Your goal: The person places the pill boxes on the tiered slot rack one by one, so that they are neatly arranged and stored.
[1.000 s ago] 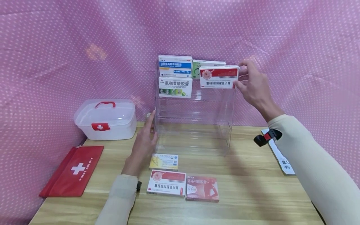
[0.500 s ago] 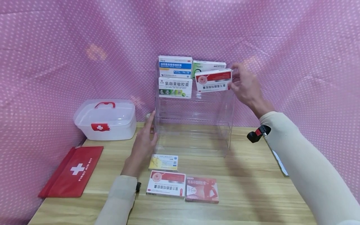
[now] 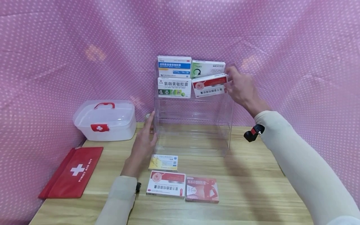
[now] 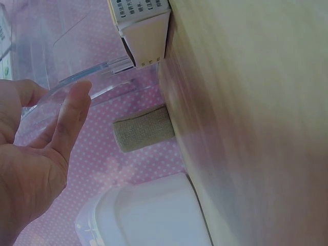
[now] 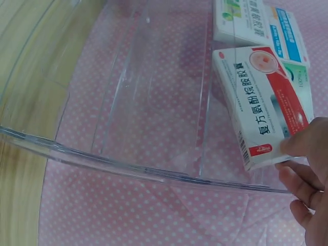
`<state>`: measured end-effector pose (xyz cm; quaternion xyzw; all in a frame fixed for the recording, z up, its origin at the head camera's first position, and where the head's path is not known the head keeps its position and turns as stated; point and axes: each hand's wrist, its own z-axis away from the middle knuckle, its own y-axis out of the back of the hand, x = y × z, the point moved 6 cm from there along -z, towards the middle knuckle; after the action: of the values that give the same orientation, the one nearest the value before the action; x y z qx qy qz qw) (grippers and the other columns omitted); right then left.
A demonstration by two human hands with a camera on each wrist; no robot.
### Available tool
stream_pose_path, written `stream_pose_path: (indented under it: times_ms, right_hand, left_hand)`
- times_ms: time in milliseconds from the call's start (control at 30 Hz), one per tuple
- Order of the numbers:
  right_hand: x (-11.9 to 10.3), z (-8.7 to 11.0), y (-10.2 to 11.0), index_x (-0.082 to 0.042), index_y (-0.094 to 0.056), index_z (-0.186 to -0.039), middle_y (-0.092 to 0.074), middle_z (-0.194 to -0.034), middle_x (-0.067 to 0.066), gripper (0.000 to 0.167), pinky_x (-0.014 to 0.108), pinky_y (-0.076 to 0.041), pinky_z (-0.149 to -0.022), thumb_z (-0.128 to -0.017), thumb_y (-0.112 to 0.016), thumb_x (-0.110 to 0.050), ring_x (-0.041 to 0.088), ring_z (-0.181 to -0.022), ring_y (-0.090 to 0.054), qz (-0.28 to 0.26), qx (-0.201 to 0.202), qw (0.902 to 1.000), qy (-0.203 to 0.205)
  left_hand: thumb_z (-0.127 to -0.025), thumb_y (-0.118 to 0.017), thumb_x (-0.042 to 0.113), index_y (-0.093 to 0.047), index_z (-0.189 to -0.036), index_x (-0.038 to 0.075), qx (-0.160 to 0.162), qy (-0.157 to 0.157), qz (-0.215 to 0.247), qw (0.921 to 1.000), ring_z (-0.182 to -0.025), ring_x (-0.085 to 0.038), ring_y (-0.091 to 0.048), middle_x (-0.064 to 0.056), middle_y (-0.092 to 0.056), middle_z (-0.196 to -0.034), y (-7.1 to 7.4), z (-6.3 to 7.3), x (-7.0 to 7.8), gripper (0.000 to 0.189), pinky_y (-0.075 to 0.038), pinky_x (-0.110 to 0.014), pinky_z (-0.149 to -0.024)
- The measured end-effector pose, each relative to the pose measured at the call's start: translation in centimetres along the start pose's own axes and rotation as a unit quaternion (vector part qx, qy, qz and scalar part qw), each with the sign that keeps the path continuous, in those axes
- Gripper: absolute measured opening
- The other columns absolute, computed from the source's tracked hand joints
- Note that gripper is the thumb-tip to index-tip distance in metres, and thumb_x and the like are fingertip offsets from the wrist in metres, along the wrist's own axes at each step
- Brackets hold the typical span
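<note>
My right hand pinches a red-and-white medicine box by its right end. The box sits tilted at the second tier of a clear acrylic rack, its left end lower. In the right wrist view, thumb and fingers grip a corner of this box. My left hand touches the rack's left side with fairly straight fingers; the left wrist view shows the hand at the clear panel's edge. A blue-and-white box, a green-and-white box and a capsule box stand in the rack.
On the table lie a yellow-and-white box, another red-and-white box and a pink-red box. At left are a lidded white first-aid box and a red pouch. A tan bandage roll stands behind my left hand.
My right hand has moved left and down with the red-and-white box, which has tilted and come up beside the capsule box. The left hand has stayed at the rack.
</note>
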<state>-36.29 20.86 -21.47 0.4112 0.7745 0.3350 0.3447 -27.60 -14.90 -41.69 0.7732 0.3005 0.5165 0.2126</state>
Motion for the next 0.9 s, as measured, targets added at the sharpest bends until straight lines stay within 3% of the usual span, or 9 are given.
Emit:
stream_pose_path:
  times_ms: [67,100,200,300,467,567,900]
  right_hand:
    - [0.1,0.1,-0.2,-0.004,-0.057,-0.129,-0.077,-0.122,0.026,0.029,0.058,-0.062,-0.084,-0.101,-0.065,-0.007,0.047,-0.098,-0.078,-0.004,-0.003,1.0000,-0.008]
    - [0.1,0.1,-0.4,-0.004,-0.056,-0.130,-0.077,-0.123,0.026,0.030,0.061,-0.059,-0.093,-0.102,-0.064,-0.009,0.048,-0.099,-0.077,-0.001,-0.011,0.9998,-0.016]
    - [-0.1,0.1,-0.8,-0.004,-0.056,-0.132,-0.076,-0.126,0.026,0.031,0.069,-0.046,-0.109,-0.103,-0.062,-0.013,0.051,-0.102,-0.074,0.017,-0.027,0.9989,-0.034]
    - [-0.4,0.0,-1.2,-0.005,-0.055,-0.133,-0.076,-0.129,0.025,0.032,0.072,-0.037,-0.114,-0.103,-0.061,-0.014,0.055,-0.106,-0.070,0.035,-0.045,0.9970,-0.053]
    - [-0.6,0.1,-1.5,-0.005,-0.055,-0.132,-0.074,-0.122,0.029,0.031,0.070,-0.036,-0.118,-0.105,-0.060,-0.020,0.058,-0.116,-0.064,0.066,-0.067,0.9923,-0.080]
    - [-0.6,0.2,-1.5,-0.005,-0.055,-0.131,-0.073,-0.117,0.031,0.030,0.069,-0.036,-0.118,-0.107,-0.057,-0.022,0.056,-0.114,-0.065,0.069,-0.074,0.9908,-0.089]
    - [-1.0,0.6,-2.2,0.000,-0.056,-0.146,-0.065,-0.138,0.028,0.045,0.068,-0.042,-0.115,-0.108,-0.058,-0.026,0.051,-0.125,-0.059,0.101,-0.102,0.9854,-0.092]
  left_hand:
    - [-0.104,-0.064,0.004,-0.002,-0.169,0.056,0.000,-0.002,0.001,1.0000,-0.121,-0.032,-0.067,-0.015,-0.065,-0.139,0.0,0.0,0.0,0.103,-0.061,-0.053,-0.107]
    - [-0.104,-0.064,0.004,-0.002,-0.169,0.056,0.000,-0.002,0.001,1.0000,-0.122,-0.032,-0.067,-0.015,-0.065,-0.140,0.0,0.0,0.0,0.103,-0.061,-0.053,-0.107]
    - [-0.104,-0.064,0.005,-0.002,-0.169,0.055,0.001,-0.003,-0.001,1.0000,-0.122,-0.033,-0.067,-0.015,-0.065,-0.140,0.1,0.0,0.0,0.103,-0.060,-0.054,-0.108]
    - [-0.104,-0.064,0.004,-0.003,-0.169,0.055,0.004,-0.004,0.001,1.0000,-0.123,-0.033,-0.067,-0.016,-0.065,-0.142,0.2,0.0,0.0,0.103,-0.059,-0.055,-0.110]
    - [-0.104,-0.065,0.003,-0.005,-0.170,0.053,0.009,-0.013,0.002,0.9999,-0.127,-0.035,-0.067,-0.017,-0.063,-0.147,0.1,-0.1,-0.1,0.102,-0.057,-0.056,-0.114]
    - [-0.103,-0.065,0.003,-0.005,-0.171,0.051,0.011,-0.019,-0.001,0.9998,-0.127,-0.035,-0.067,-0.017,-0.063,-0.148,0.1,-0.1,0.0,0.102,-0.056,-0.056,-0.115]
    - [-0.104,-0.065,0.004,-0.003,-0.170,0.054,0.003,-0.008,0.000,1.0000,-0.128,-0.034,-0.066,-0.016,-0.061,-0.151,0.0,-0.1,0.0,0.103,-0.056,-0.055,-0.116]
